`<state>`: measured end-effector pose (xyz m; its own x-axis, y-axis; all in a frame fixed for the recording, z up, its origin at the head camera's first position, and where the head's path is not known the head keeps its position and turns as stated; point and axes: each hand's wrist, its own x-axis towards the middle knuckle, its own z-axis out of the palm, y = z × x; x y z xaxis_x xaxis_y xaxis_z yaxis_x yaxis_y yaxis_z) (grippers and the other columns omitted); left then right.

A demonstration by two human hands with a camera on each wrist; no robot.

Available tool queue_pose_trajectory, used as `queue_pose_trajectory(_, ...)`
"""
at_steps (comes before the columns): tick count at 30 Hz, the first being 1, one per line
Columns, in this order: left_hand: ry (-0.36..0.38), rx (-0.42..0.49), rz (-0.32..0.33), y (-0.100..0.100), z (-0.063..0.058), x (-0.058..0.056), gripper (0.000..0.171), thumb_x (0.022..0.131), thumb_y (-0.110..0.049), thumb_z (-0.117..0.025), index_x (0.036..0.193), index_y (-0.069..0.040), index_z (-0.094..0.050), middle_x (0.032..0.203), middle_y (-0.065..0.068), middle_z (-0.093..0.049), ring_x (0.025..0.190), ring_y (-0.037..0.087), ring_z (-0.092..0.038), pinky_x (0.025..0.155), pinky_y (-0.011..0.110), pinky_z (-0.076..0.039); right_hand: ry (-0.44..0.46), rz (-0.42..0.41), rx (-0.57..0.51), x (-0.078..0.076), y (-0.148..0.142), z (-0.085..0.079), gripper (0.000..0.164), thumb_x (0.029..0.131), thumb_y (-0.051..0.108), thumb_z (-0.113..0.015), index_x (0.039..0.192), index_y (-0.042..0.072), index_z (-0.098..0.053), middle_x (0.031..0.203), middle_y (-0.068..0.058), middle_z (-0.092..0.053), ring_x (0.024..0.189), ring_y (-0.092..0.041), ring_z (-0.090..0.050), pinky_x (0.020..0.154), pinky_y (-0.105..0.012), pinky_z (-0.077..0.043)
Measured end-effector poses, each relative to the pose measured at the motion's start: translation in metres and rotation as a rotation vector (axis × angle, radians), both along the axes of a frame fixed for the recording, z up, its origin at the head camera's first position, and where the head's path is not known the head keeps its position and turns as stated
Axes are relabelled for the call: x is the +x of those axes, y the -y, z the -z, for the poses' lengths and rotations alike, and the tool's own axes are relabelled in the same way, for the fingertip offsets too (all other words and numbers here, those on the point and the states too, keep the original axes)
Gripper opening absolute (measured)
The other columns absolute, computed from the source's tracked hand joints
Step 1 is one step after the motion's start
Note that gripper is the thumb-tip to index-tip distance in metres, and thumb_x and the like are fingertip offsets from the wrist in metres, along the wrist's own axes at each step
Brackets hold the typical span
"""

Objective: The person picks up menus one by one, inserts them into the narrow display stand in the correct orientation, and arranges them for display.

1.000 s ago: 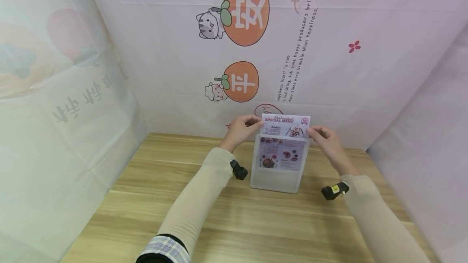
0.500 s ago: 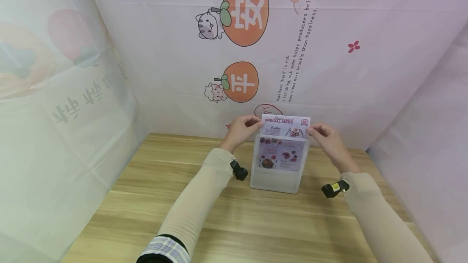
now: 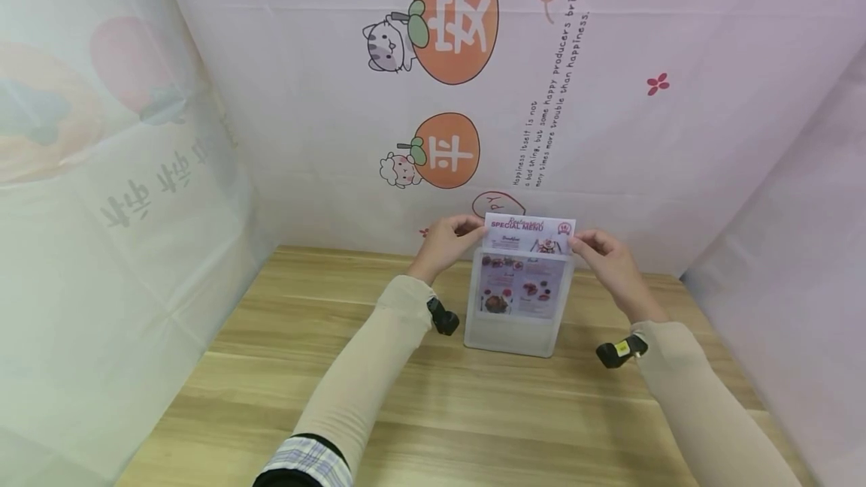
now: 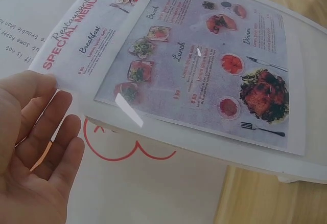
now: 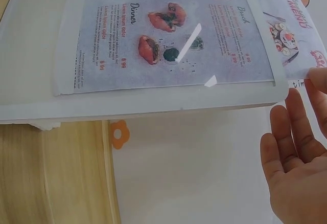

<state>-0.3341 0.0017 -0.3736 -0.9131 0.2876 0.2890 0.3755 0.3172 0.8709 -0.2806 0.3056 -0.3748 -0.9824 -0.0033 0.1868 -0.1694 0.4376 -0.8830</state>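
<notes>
In the head view a printed restaurant menu sheet point(image 3: 530, 233) is partly inside a white-rimmed clear display stand point(image 3: 510, 338). The stand stands upright on the table, and the sheet's heading sticks out above its top edge. My left hand point(image 3: 443, 245) pinches the sheet's upper left edge between thumb and finger. At the upper right edge, my right hand point(image 3: 609, 265) pinches it likewise. Up close in the left wrist view, the menu point(image 4: 204, 75) lies behind the clear panel, with a pale strip below it. The right wrist view shows my right hand's point(image 5: 301, 157) other fingers loosely bent beneath the sheet.
The wood-grain table point(image 3: 325, 367) ends at a back wall hung with a printed cloth point(image 3: 304, 96). More pale cloth point(image 3: 101, 246) closes off the left side, and another sheet point(image 3: 798, 231) the right. A small black wrist camera point(image 3: 443, 316) sits on my left sleeve.
The menu sheet has slid slightly down into the stand, with both hands keeping their pinch at its edges. The stand stays where it was.
</notes>
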Motion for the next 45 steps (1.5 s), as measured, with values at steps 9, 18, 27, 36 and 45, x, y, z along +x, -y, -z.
queue_pose_trajectory(9, 0.005, -0.008, -0.004, -0.001, 0.007, 0.003, 0.017, 0.096, -0.036, -0.069, 0.102, -0.021, -0.074, 0.095, -0.011, -0.069, 0.089, 0.010, -0.062, 0.080, 0.030, -0.052, 0.007, -0.015, 0.004, 0.002, -0.002, 0.005, 0.050, 0.100, 0.047, -0.059, 0.120, 0.001, -0.059, 0.113, -0.002, -0.060, 0.111, -0.019, -0.051, 0.095, -0.036, -0.039)
queue_pose_trajectory(18, 0.002, 0.006, 0.004, -0.001, 0.013, 0.003, 0.018, 0.097, -0.035, -0.069, 0.104, -0.020, -0.074, 0.096, -0.009, -0.069, 0.090, 0.011, -0.062, 0.080, 0.030, -0.052, -0.004, -0.007, -0.005, 0.002, -0.003, 0.012, 0.049, 0.099, 0.045, -0.061, 0.120, 0.001, -0.060, 0.111, 0.000, -0.062, 0.111, -0.023, -0.052, 0.096, -0.037, -0.040)
queue_pose_trajectory(27, 0.025, -0.018, -0.001, -0.001, 0.017, 0.004, 0.019, 0.096, -0.038, -0.068, 0.104, -0.021, -0.073, 0.097, -0.010, -0.069, 0.092, 0.010, -0.062, 0.082, 0.030, -0.052, 0.005, -0.016, -0.013, 0.002, -0.003, 0.020, 0.048, 0.101, 0.042, -0.060, 0.122, -0.001, -0.058, 0.112, -0.003, -0.060, 0.110, -0.023, -0.052, 0.096, -0.039, -0.039)
queue_pose_trajectory(36, 0.017, -0.011, -0.005, -0.001, 0.022, 0.005, 0.017, 0.096, -0.038, -0.069, 0.103, -0.022, -0.073, 0.095, -0.010, -0.069, 0.090, 0.010, -0.063, 0.080, 0.030, -0.053, 0.009, -0.009, -0.016, 0.005, -0.002, 0.021, 0.050, 0.100, 0.044, -0.060, 0.122, -0.001, -0.058, 0.112, -0.003, -0.060, 0.112, -0.026, -0.052, 0.096, -0.040, -0.039)
queue_pose_trajectory(45, 0.038, 0.011, 0.002, -0.001, 0.016, 0.003, 0.018, 0.095, -0.040, -0.070, 0.102, -0.023, -0.073, 0.096, -0.010, -0.069, 0.091, 0.010, -0.063, 0.081, 0.032, -0.053, -0.002, -0.010, -0.032, 0.005, -0.001, 0.021, 0.050, 0.099, 0.044, -0.062, 0.121, -0.001, -0.059, 0.110, -0.002, -0.061, 0.113, -0.028, -0.052, 0.095, -0.037, -0.038)
